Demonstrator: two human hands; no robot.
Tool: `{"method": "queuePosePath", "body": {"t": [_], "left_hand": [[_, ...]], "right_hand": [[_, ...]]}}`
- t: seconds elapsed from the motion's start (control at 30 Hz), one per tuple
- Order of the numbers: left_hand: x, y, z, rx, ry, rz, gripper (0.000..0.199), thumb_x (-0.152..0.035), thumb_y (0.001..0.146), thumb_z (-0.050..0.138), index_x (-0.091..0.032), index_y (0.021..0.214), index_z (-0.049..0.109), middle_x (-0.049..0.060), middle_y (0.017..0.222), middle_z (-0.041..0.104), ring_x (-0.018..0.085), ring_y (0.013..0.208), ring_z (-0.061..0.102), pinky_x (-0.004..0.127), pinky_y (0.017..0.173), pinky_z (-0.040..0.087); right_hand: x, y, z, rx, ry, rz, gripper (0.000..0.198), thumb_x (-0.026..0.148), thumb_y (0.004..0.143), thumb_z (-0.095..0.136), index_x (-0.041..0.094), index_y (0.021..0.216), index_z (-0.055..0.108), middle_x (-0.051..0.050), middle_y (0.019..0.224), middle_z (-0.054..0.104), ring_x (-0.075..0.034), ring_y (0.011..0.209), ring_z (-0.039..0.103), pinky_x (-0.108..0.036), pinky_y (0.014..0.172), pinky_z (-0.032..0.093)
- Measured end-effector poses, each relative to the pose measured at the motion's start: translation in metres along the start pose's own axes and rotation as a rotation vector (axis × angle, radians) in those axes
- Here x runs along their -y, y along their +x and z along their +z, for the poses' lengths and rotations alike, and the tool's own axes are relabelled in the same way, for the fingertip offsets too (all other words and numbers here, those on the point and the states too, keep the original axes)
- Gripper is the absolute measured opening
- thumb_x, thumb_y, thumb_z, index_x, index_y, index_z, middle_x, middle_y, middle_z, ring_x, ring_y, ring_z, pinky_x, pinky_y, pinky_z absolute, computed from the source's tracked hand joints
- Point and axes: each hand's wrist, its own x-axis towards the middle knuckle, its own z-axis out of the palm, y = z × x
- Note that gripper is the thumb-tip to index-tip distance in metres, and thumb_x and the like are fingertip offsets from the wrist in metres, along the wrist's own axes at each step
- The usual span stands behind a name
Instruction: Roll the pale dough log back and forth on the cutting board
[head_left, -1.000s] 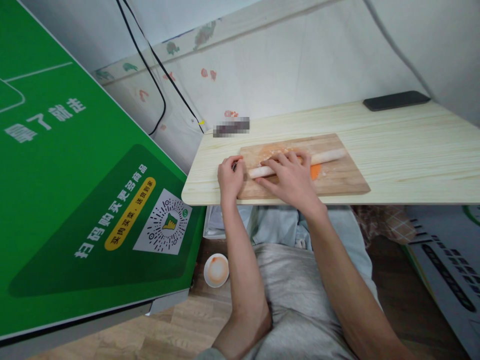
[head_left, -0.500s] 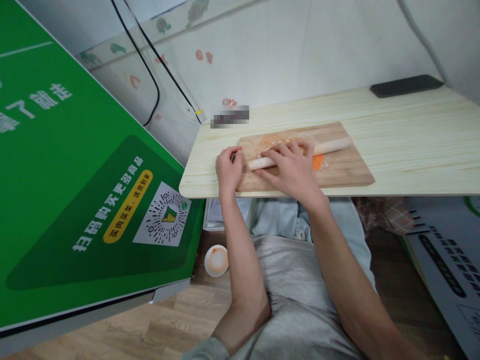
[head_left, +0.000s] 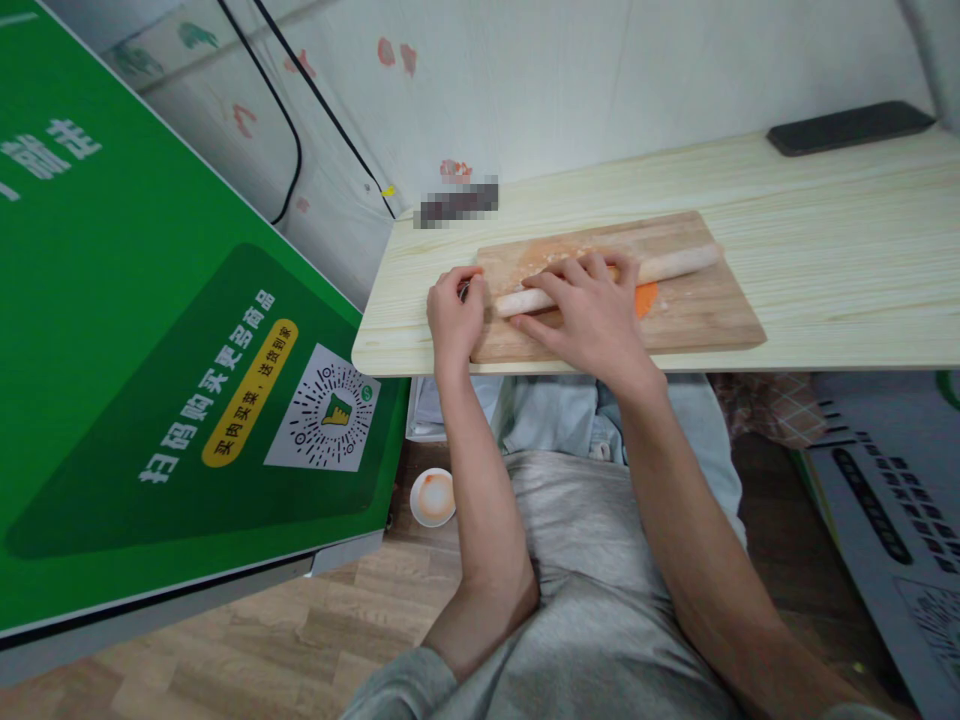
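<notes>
A pale, flour-dusted rolling pin (head_left: 679, 264) lies across a wooden cutting board (head_left: 720, 315). Over the pin's left half rests my right hand (head_left: 592, 310), its fingers bent across the far side and the thumb along the near side. A flat piece of orange dough (head_left: 646, 299) peeks out from under the pin, mostly covered by the pin and my hand. My left hand (head_left: 456, 315) is curled closed at the board's left edge, apart from the pin's end. Something small and dark shows between its fingers, too little visible to name.
The board lies on a light wood-grain table (head_left: 847, 250). A dark phone-like slab (head_left: 851, 127) is at the back right, and a blurred-out item (head_left: 457, 204) at the back left. Below, left of my knees, stands a white bowl (head_left: 433, 498). A green panel (head_left: 150, 400) borders the left side.
The camera view has tilted, so the table and board appear higher in the picture. Both hands and the rolling pin keep nearly the same places on the board.
</notes>
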Motion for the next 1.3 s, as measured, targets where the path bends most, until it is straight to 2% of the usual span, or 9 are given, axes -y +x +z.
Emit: {"method": "queuePosePath", "body": {"t": [0.23, 0.77, 1.3], "left_hand": [[0.001, 0.0009, -0.0002, 0.008, 0.0, -0.01, 0.017, -0.018, 0.103, 0.063, -0.024, 0.104, 0.079, 0.006, 0.114, 0.083, 0.024, 0.11, 0.076, 0.039, 0.108, 0.059], [-0.0009, 0.0003, -0.001, 0.006, 0.001, -0.012, 0.017, -0.017, 0.103, 0.063, -0.024, 0.103, 0.078, 0.005, 0.114, 0.083, 0.024, 0.112, 0.075, 0.038, 0.11, 0.058], [0.0049, 0.0031, -0.0006, 0.023, -0.021, 0.005, 0.015, -0.022, 0.104, 0.063, -0.026, 0.104, 0.077, 0.004, 0.113, 0.082, 0.023, 0.113, 0.074, 0.037, 0.109, 0.059]], "right_hand": [[-0.0012, 0.0007, 0.0021, -0.006, 0.031, 0.003, 0.053, 0.066, 0.113, 0.044, 0.028, 0.134, 0.074, -0.011, 0.14, 0.073, -0.041, 0.133, 0.054, -0.064, 0.119, 0.028], [-0.0006, 0.0017, 0.0006, 0.02, 0.003, 0.007, 0.054, 0.066, 0.113, 0.046, 0.025, 0.134, 0.074, -0.013, 0.14, 0.073, -0.04, 0.133, 0.054, -0.064, 0.12, 0.029], [-0.0023, 0.0015, 0.0015, 0.045, 0.036, -0.003, 0.063, 0.073, 0.113, 0.035, 0.027, 0.14, 0.07, -0.014, 0.141, 0.069, -0.044, 0.137, 0.051, -0.067, 0.12, 0.026]]}}
